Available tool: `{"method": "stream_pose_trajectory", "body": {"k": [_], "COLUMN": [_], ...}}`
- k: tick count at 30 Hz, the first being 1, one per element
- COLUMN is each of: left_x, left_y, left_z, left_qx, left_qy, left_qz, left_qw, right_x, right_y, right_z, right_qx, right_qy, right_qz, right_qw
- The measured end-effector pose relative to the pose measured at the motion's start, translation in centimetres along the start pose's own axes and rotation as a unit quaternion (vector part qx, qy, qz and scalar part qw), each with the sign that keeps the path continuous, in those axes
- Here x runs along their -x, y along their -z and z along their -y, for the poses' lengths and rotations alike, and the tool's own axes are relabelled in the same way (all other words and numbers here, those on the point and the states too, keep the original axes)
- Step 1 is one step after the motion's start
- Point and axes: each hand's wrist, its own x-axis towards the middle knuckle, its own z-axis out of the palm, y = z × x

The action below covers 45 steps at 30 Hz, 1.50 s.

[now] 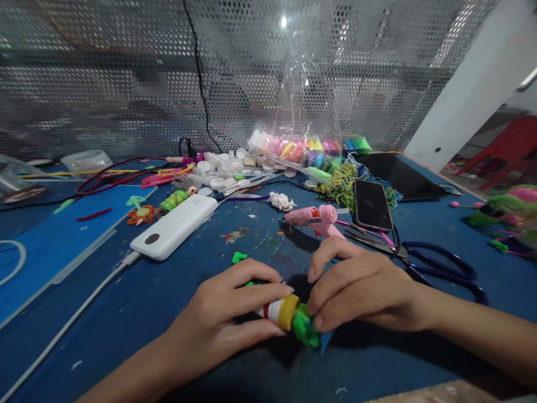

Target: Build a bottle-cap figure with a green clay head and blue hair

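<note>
Lying on its side just above the blue table, a small cylindrical craft figure [274, 312] shows white, red and yellow bands. My left hand [229, 308] is closed around it, fingers over the top and thumb along the near side. A green clay-like piece [305, 327] sits at the figure's right end, against the yellow band. The fingertips of my right hand [356, 288] pinch this green piece at its right edge. A bit of blue material [326, 340] pokes out beneath those fingertips. More green shows behind my left fingers, mostly hidden.
Beyond my hands lie a small green piece [239, 257], a pink glue gun [312, 217], blue-handled scissors [440, 263] and a phone [373, 204]. A white power bank [176, 226] with a cable is at left. White caps [218, 173] and bagged colored clay [306, 148] line the back.
</note>
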Motion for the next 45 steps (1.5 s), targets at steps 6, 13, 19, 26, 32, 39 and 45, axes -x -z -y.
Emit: {"method": "stream_pose_trajectory", "body": {"k": [6, 13, 19, 26, 32, 39, 45], "left_x": [0.0, 0.0, -0.1, 0.0, -0.1, -0.3, -0.2], "left_y": [0.1, 0.5, 1.5, 1.3, 1.5, 1.9, 1.7], "left_z": [0.0, 0.6, 1.6, 1.6, 1.6, 1.3, 1.4], "left_qx": [-0.018, -0.047, -0.125, -0.141, -0.130, -0.143, -0.141], "left_qy": [-0.011, -0.039, -0.134, -0.138, -0.144, -0.165, -0.163], "left_qz": [0.014, 0.021, 0.108, 0.126, 0.090, 0.070, 0.058], "left_qw": [1.000, 0.998, 0.977, 0.972, 0.977, 0.973, 0.975], "right_x": [0.1, -0.2, -0.1, 0.1, 0.9, 0.6, -0.2], "right_y": [0.1, 0.2, 0.1, 0.1, -0.3, -0.3, -0.2], "right_z": [0.0, 0.2, 0.2, -0.2, -0.2, 0.3, 0.7], "right_qx": [0.003, 0.007, -0.010, 0.051, 0.055, -0.028, 0.010], "right_qy": [-0.018, -0.031, -0.047, -0.003, -0.042, -0.099, -0.062], "right_qz": [0.011, 0.022, 0.017, 0.012, -0.154, -0.167, -0.077], "right_qw": [1.000, 0.999, 0.999, 0.999, 0.986, 0.981, 0.995]}}
